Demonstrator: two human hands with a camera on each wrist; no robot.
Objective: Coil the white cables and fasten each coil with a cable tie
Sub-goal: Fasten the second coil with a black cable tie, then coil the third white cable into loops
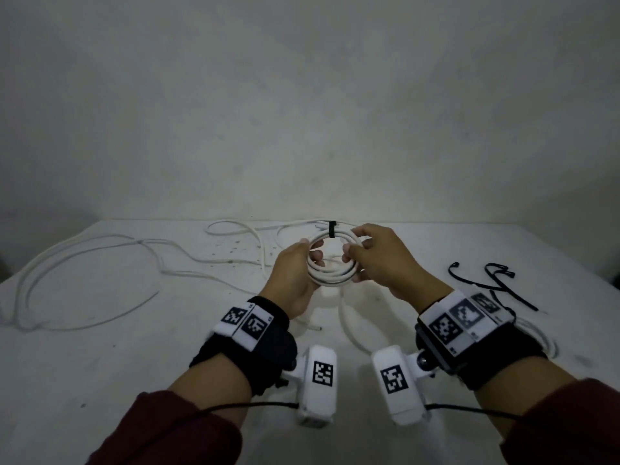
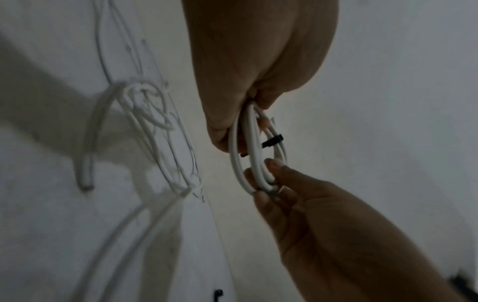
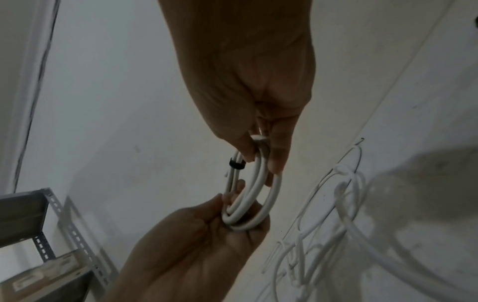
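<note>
I hold a small white cable coil (image 1: 332,263) upright above the white table (image 1: 100,364), with a black cable tie (image 1: 332,228) wrapped round its top. My left hand (image 1: 295,276) grips the coil's left side, fingers curled through the ring. My right hand (image 1: 379,260) pinches the right side. In the left wrist view the coil (image 2: 250,151) and tie (image 2: 271,141) show between my left hand (image 2: 232,126) and my right hand (image 2: 279,194). The right wrist view shows the coil (image 3: 250,196), the tie (image 3: 236,164), my right hand (image 3: 261,149) and my left hand (image 3: 220,224).
Loose white cables (image 1: 84,263) sprawl over the table's left and back. Spare black cable ties (image 1: 493,280) lie at the right. Another white cable (image 1: 349,327) loops under my hands. A metal shelf frame (image 3: 38,220) stands beyond the table.
</note>
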